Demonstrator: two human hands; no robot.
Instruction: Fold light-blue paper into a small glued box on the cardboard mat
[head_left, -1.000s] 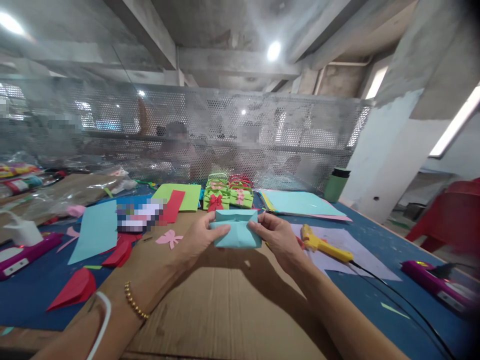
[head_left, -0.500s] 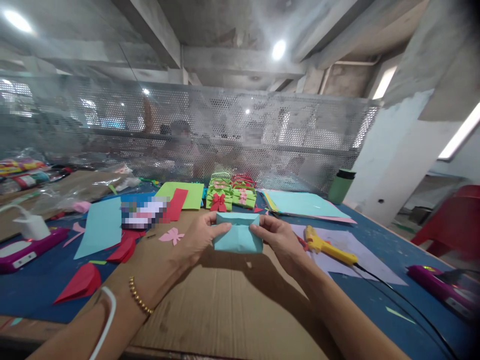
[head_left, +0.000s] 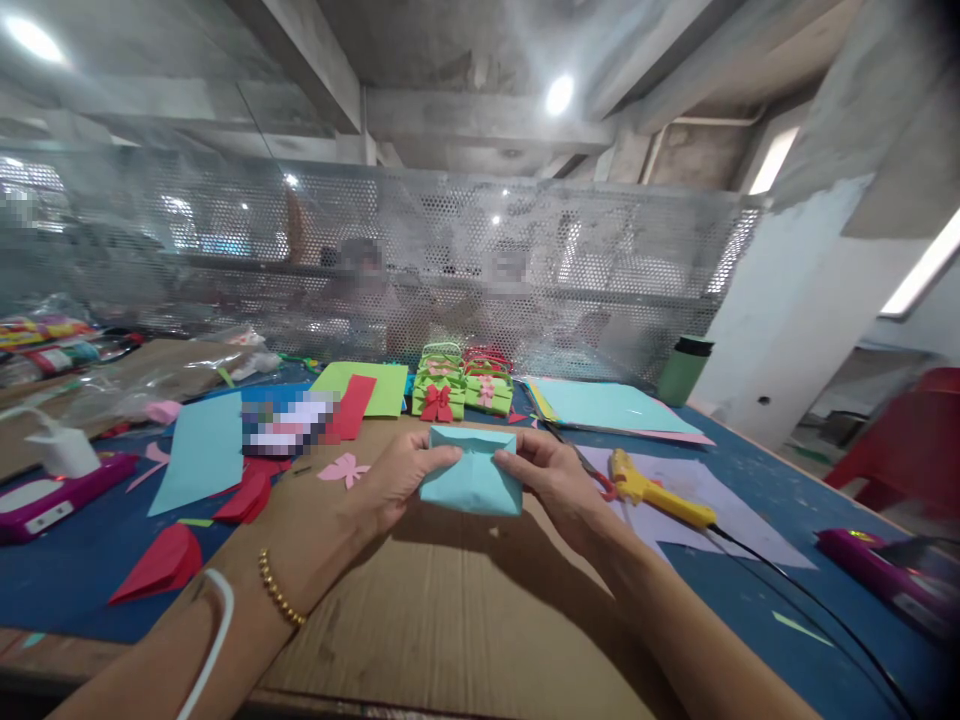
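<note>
A folded light-blue paper box (head_left: 474, 482) is held above the brown cardboard (head_left: 420, 620), its opening toward the top. My left hand (head_left: 405, 475) grips its left end, the thumb lying along the upper front edge. On the right end, my right hand (head_left: 551, 475) pinches the paper between thumb and fingers. The fingers behind the box are hidden. Beyond it stand small green paper baskets (head_left: 439, 388) with handles and bows. A pink paper flower shape (head_left: 346, 469) lies left of my left hand.
A yellow glue gun (head_left: 660, 490) rests on lilac paper (head_left: 720, 490) at right, scissors (head_left: 604, 482) beside it. Stacked coloured sheets (head_left: 615, 408) and a green bottle (head_left: 684, 370) stand behind. Red folded papers (head_left: 161, 565), a blue sheet (head_left: 201, 445) and a purple power strip (head_left: 67, 495) lie left.
The light-blue box has tilted slightly and shifted a little left, showing more of its front. Both hands keep their hold, and the right one has moved slightly left.
</note>
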